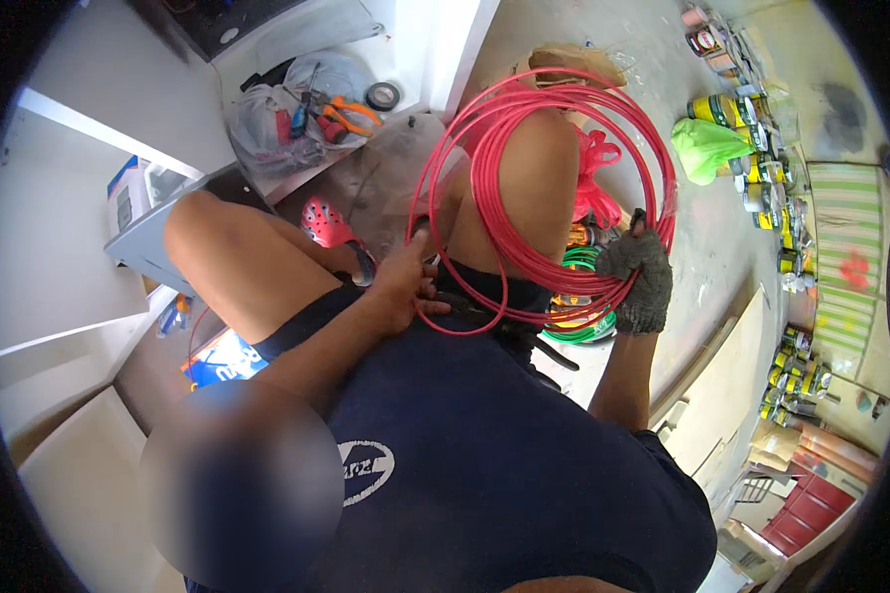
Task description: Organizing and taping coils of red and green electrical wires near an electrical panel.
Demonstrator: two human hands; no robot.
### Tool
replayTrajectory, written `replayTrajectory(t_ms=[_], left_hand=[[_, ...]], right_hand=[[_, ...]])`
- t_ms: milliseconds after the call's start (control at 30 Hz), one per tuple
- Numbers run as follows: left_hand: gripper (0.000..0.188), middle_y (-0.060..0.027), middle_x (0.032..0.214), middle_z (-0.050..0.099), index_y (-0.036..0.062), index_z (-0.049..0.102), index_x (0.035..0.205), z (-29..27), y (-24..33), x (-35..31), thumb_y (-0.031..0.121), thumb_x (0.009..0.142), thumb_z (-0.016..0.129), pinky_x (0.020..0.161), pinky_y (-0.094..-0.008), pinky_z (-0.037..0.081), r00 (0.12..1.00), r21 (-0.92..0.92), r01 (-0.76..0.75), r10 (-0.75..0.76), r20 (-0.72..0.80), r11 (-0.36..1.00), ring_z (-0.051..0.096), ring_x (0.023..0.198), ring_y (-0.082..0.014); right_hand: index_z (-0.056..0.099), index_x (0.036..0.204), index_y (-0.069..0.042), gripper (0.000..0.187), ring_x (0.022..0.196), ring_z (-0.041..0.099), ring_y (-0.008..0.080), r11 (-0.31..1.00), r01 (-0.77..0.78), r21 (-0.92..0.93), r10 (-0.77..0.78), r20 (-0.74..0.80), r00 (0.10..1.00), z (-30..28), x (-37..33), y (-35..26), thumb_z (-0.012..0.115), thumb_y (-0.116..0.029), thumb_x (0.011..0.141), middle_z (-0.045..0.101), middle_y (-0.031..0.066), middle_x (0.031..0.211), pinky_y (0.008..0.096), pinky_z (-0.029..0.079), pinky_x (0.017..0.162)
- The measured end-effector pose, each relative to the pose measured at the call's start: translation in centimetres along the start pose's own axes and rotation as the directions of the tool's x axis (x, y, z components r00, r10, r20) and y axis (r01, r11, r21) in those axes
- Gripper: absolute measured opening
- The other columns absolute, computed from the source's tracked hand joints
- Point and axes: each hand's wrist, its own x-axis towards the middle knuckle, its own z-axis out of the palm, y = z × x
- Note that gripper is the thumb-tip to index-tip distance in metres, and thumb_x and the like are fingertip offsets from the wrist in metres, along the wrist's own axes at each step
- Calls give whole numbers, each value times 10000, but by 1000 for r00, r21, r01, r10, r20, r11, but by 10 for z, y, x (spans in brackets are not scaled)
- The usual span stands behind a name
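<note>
A big coil of red electrical wire (487,188) lies across my raised right knee in many loose loops. My right hand (646,282), in a dark grey work glove, is closed round the bundled loops at the coil's right side. Bare, my left hand (402,285) grips a loose strand at the left side, thumb up and fingers curled. What else may sit in that hand is partly hidden. Below the coil, between my right hand and lap, a coil of green wire (576,337) shows in part beside orange and yellow packaging.
At the upper left, a clear plastic bag (264,119) holds tools, with orange-handled pliers (351,114) and a black tape roll (383,96) alongside. Beyond my knee lies a red plastic bag (596,183). Paint cans (719,109) and a green bag (707,148) line the right.
</note>
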Motion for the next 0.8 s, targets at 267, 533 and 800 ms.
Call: replayTrajectory(t_ms=[267, 533, 800], left_hand=[[735, -209, 1229, 500, 69, 466, 1335, -5, -12, -29, 580, 828, 613, 1058, -578, 285, 174, 852, -522, 983, 54, 46, 544, 1093, -361], [412, -85, 650, 606, 78, 633, 742, 15, 55, -91, 434, 925, 539, 834, -448, 486, 540, 453, -746, -46, 840, -489, 637, 656, -290], [307, -11, 635, 568, 27, 647, 834, -25, 150, -175, 286, 972, 557, 518, -239, 390, 218, 275, -947, 961, 169, 166, 497, 550, -76]], right_hand=[[518, 975, -58, 170, 515, 427, 139, 998, 29, 58, -30, 10, 1000, -30, 1, 12, 586, -200, 911, 426, 0, 601, 310, 418, 534], [533, 1044, -51, 210, 473, 378, 91, 994, 58, -96, -65, -76, 995, 13, 12, -15, 562, -236, 949, 414, -45, 573, 257, 354, 497], [525, 1089, 31, 287, 501, 444, 169, 971, -68, 229, 30, 168, 985, 13, 25, -32, 589, -156, 882, 480, 28, 619, 326, 448, 547]])
